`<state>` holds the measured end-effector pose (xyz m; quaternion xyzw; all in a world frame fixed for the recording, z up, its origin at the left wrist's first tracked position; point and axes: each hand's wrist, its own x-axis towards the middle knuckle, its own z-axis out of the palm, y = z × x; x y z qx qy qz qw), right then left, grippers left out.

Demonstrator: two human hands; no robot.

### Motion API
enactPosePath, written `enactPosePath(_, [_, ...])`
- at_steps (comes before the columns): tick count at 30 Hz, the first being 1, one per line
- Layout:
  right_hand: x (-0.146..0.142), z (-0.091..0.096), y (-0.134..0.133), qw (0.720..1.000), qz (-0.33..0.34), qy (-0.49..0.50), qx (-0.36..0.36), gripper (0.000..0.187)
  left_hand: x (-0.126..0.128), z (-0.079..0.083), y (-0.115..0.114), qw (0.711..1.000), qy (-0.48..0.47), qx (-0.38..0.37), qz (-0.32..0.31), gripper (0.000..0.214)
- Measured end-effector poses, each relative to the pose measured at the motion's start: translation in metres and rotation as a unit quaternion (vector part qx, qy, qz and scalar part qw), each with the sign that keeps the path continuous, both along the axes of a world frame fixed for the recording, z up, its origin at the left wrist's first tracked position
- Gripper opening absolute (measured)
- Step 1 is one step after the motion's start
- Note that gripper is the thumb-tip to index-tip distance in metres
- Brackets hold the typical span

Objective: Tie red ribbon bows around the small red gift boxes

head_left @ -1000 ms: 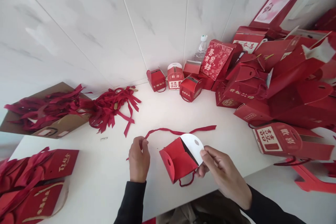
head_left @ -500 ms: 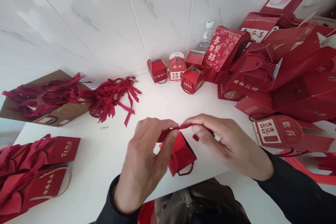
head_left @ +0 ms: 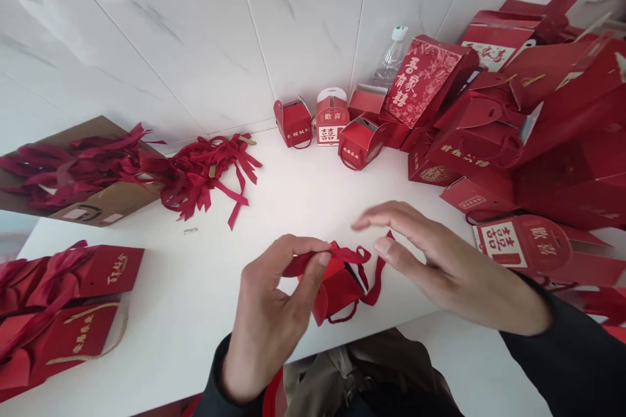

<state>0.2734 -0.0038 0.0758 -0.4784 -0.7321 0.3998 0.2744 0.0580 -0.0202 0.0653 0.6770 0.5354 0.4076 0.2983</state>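
Observation:
Between thumb and forefinger, my left hand (head_left: pixel 281 303) pinches a dark red ribbon (head_left: pixel 353 254). One end of the ribbon curls and hangs down on the right. Right of it, my right hand (head_left: pixel 430 257) is held with thumb and fingers apart and nothing gripped; the thumb is close to the hanging ribbon, and I cannot tell if they touch. Under the ribbon, a small red gift box (head_left: pixel 337 293) with a cord handle sits near the table's front edge, partly covered by my left hand.
A cardboard box (head_left: pixel 117 199) full of red ribbons stands at left, with a ribbon pile (head_left: pixel 205 172) beside it. Finished-looking red boxes with bows (head_left: pixel 88 332) sit at front left. Small gift boxes (head_left: pixel 293 124), a clear bottle (head_left: pixel 391 58) and a heap of red boxes (head_left: pixel 489 124) line the back and right.
My right hand has let go of the ribbon and moved right, its fingers opening. The ribbon's end now hangs loose. My left hand keeps its pinch.

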Motion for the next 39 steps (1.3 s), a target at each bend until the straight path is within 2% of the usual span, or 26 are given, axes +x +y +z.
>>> enactPosePath(3, [-0.005,-0.003,-0.003,0.997,0.023,0.057,-0.049,0.052,0.006,0.001,-0.002,0.999,-0.027,-0.024,-0.02,0.006])
enactPosePath(6, [-0.009,-0.004,-0.004,0.986,0.04,0.09,-0.131,0.04,0.009,-0.001,-0.004,0.997,-0.064,-0.045,-0.024,0.004])
enactPosePath(9, [-0.009,-0.005,-0.005,0.984,0.019,0.079,-0.156,0.034,0.01,-0.007,-0.007,0.993,-0.091,-0.064,-0.027,0.003])
enactPosePath(13, [-0.006,-0.007,-0.006,0.98,0.039,0.096,-0.168,0.023,0.013,-0.014,-0.01,0.987,-0.115,-0.105,-0.043,0.007])
enactPosePath(15, [-0.003,-0.01,-0.005,0.979,0.018,0.101,-0.176,0.025,0.013,-0.018,-0.012,0.991,-0.088,-0.101,-0.026,0.008])
enactPosePath(18, [0.007,-0.019,-0.004,0.976,-0.041,0.091,-0.193,0.03,0.01,-0.028,-0.014,0.998,-0.006,-0.058,0.015,0.011])
enactPosePath(23, [0.019,-0.04,-0.003,0.969,-0.082,0.082,-0.217,0.038,0.009,-0.047,-0.019,0.994,0.106,-0.021,-0.002,0.02])
enactPosePath(30, [0.007,-0.061,-0.003,0.97,-0.069,0.062,-0.225,0.032,0.018,-0.052,-0.022,0.99,0.138,-0.019,-0.003,0.018])
enactPosePath(39, [-0.005,-0.057,-0.005,0.971,-0.029,0.041,-0.233,0.032,0.019,-0.055,-0.022,0.99,0.134,-0.036,0.005,0.012])
